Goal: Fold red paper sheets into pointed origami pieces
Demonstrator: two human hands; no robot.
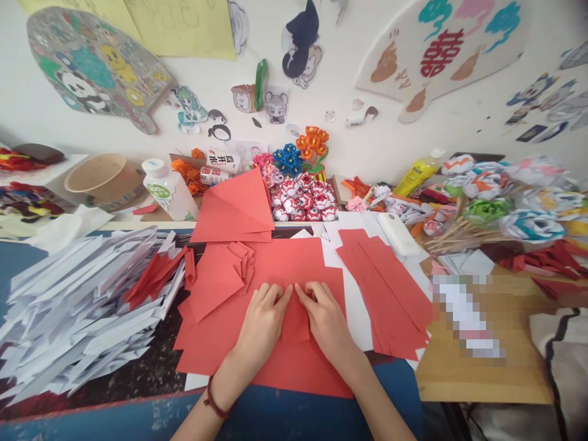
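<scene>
A small red paper piece [295, 327] lies between my hands on larger red paper sheets [307, 370]. At its upper left edge, my left hand [263, 315] has thumb and index finger pressed together on the paper. My right hand [325, 318] pinches the upper right edge in the same way, the two fingertips almost meeting. Both hands' other fingers are curled. A red square sheet [214, 282] and some folded red pieces [242, 260] are left of my hands. To the right lies a stack of red paper strips [383, 294] over white sheets.
A heap of folded white paper strips [87, 312] covers the left side, with folded red pieces [156, 275] on top. Behind stand a white bottle [168, 190], red-and-white paper flowers [303, 199] and a yellow bottle [419, 173]. Paper flowers on sticks [487, 211] lie at right.
</scene>
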